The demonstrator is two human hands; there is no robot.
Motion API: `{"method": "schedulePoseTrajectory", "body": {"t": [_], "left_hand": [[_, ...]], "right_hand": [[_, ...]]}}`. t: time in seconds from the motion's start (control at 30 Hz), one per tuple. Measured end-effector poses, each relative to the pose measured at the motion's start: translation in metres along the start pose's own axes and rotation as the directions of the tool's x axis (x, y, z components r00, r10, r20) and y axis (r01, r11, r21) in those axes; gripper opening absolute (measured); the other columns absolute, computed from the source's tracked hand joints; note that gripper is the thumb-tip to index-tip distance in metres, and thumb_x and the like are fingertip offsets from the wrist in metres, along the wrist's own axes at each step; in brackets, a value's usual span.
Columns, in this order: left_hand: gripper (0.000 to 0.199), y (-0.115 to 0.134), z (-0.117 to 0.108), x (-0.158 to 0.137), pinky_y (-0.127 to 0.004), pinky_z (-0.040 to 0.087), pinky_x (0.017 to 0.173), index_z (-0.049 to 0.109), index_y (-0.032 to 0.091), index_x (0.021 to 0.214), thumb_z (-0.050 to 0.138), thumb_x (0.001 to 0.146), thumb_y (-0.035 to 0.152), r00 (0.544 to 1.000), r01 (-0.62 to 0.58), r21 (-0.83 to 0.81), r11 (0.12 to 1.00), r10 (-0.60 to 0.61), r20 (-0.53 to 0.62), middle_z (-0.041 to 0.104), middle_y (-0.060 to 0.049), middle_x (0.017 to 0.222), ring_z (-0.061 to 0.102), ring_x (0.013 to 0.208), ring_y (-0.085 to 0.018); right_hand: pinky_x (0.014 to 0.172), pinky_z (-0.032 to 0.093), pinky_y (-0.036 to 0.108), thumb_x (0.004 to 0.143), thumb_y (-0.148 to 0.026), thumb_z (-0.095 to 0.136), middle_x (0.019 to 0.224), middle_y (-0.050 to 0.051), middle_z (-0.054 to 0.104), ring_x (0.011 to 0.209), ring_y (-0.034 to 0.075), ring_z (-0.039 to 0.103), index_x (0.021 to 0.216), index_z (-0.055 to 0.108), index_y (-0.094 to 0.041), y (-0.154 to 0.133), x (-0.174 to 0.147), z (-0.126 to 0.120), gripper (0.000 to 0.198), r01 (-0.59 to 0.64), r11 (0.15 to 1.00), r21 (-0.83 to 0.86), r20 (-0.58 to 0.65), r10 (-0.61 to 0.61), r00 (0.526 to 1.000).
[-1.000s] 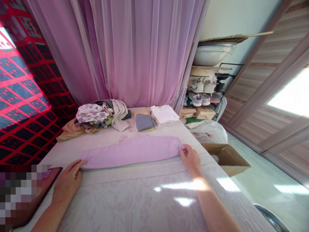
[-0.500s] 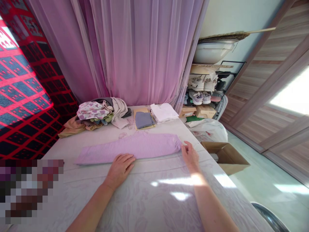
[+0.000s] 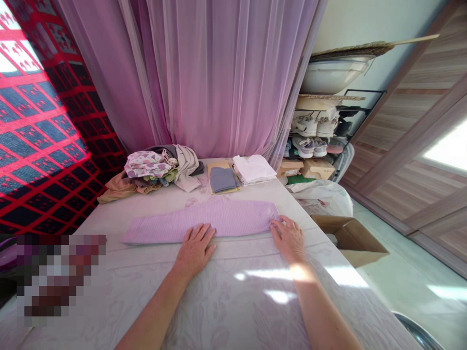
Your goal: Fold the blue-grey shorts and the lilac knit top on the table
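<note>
A long, folded pair of lavender trousers point(image 3: 204, 218), finely striped, lies flat across the table. Its gathered end is on the right and its narrower end on the left. My left hand point(image 3: 195, 245) rests palm down on the near edge, around the middle, its fingers outstretched and slightly apart. At the right end, my right hand point(image 3: 290, 238) has its fingers bent, thumb and forefinger closed at the near corner of the cloth. The fingertips partly cover that corner.
Heaped clothes point(image 3: 156, 167) lie at the back left of the table point(image 3: 233, 301). Behind the trousers are a folded grey cloth point(image 3: 223, 179) and a white folded stack point(image 3: 255, 167). An open cardboard box point(image 3: 350, 238) stands on the floor at right, below a shoe rack point(image 3: 324, 131).
My right hand has moved inward from beside the trousers' end onto their near corner. My left hand stays on the near edge, its fingers shifting slightly. The whole view has shifted a little.
</note>
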State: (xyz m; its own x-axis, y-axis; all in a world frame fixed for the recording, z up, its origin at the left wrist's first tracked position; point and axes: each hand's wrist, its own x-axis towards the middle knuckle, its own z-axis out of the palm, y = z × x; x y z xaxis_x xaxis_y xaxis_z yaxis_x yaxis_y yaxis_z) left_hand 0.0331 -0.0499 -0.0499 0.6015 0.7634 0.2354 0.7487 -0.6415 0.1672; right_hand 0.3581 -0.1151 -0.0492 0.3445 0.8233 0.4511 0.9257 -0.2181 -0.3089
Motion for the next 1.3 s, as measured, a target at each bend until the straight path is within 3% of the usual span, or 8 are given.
{"method": "schedulePoseTrajectory", "body": {"t": [0.13,0.37,0.5,0.67,0.8,0.93,1.1,1.3], "left_hand": [[0.049,-0.001,0.002,-0.001,-0.05,0.024,0.116,0.045,0.029,0.142,0.042,0.096,0.042,1.0,0.004,-0.007,1.0,-0.004,-0.003,0.046,-0.005,0.149,0.037,0.139,-0.026],[0.049,-0.001,0.002,-0.003,-0.051,0.024,0.116,0.046,0.025,0.142,0.041,0.096,0.041,0.999,0.03,-0.086,0.996,-0.033,-0.032,0.05,-0.006,0.147,0.038,0.139,-0.026],[0.046,-0.003,0.0,-0.002,-0.053,0.027,0.114,0.051,0.023,0.137,0.039,0.097,0.042,0.996,0.08,-0.131,0.988,-0.085,-0.037,0.052,-0.008,0.144,0.041,0.137,-0.027],[0.041,-0.011,0.0,0.0,-0.058,0.029,0.111,0.059,0.025,0.129,0.036,0.098,0.037,0.956,0.239,-0.156,0.958,-0.26,-0.135,0.059,-0.008,0.137,0.047,0.132,-0.029],[0.037,-0.014,0.0,0.0,-0.061,0.027,0.111,0.062,0.026,0.125,0.041,0.095,0.031,0.952,0.265,-0.156,0.952,-0.283,-0.115,0.059,-0.007,0.137,0.047,0.132,-0.031],[0.038,-0.013,-0.002,-0.001,-0.06,0.026,0.112,0.061,0.025,0.128,0.041,0.095,0.029,0.955,0.272,-0.15,0.95,-0.286,-0.08,0.057,-0.006,0.14,0.044,0.134,-0.029],[0.039,-0.01,-0.005,-0.001,-0.06,0.025,0.113,0.059,0.026,0.13,0.041,0.096,0.032,0.956,0.274,-0.135,0.952,-0.285,-0.07,0.055,-0.005,0.141,0.043,0.136,-0.029],[0.038,-0.008,-0.006,-0.002,-0.06,0.026,0.113,0.06,0.026,0.129,0.043,0.095,0.032,0.956,0.27,-0.121,0.955,-0.28,-0.082,0.056,-0.006,0.14,0.044,0.134,-0.029]], "right_hand": [[0.089,0.042,0.041,0.092,-0.034,0.043,0.124,0.009,0.061,0.112,0.027,0.052,0.1,0.072,-0.026,0.0,-0.001,0.001,0.031,-0.042,0.998,-0.051,-0.034,0.04,0.999],[0.095,0.04,0.039,0.091,-0.028,0.04,0.123,0.01,0.063,0.114,0.026,0.054,0.103,0.071,-0.022,-0.01,0.009,-0.004,0.033,0.04,0.999,-0.008,-0.084,-0.041,0.996],[0.098,0.041,0.036,0.09,-0.022,0.041,0.117,0.007,0.067,0.112,0.023,0.057,0.107,0.07,-0.023,-0.046,0.041,0.003,0.034,0.136,0.989,0.058,0.065,-0.14,0.988],[0.095,0.044,0.03,0.091,-0.019,0.042,0.117,0.005,0.068,0.106,0.019,0.061,0.114,0.068,-0.022,-0.113,0.086,0.024,0.036,0.224,0.962,0.159,0.312,-0.264,0.913],[0.095,0.043,0.027,0.093,-0.022,0.045,0.124,0.003,0.065,0.11,0.017,0.06,0.12,0.067,-0.025,-0.151,0.113,0.042,0.035,0.234,0.966,0.11,0.422,-0.258,0.869],[0.09,0.044,0.027,0.093,-0.029,0.05,0.121,0.004,0.063,0.109,0.018,0.06,0.122,0.066,-0.028,-0.167,0.129,0.058,0.033,0.274,0.962,-0.019,0.495,-0.229,0.838],[0.086,0.044,0.027,0.093,-0.026,0.05,0.112,0.007,0.066,0.103,0.019,0.061,0.099,0.073,-0.023,-0.174,0.134,0.072,0.024,0.294,0.954,-0.056,0.51,-0.225,0.83],[0.09,0.041,0.026,0.093,-0.031,0.052,0.114,0.005,0.066,0.107,0.018,0.059,0.107,0.071,-0.026,-0.175,0.134,0.075,0.024,0.346,0.938,-0.02,0.538,-0.282,0.795]]}}
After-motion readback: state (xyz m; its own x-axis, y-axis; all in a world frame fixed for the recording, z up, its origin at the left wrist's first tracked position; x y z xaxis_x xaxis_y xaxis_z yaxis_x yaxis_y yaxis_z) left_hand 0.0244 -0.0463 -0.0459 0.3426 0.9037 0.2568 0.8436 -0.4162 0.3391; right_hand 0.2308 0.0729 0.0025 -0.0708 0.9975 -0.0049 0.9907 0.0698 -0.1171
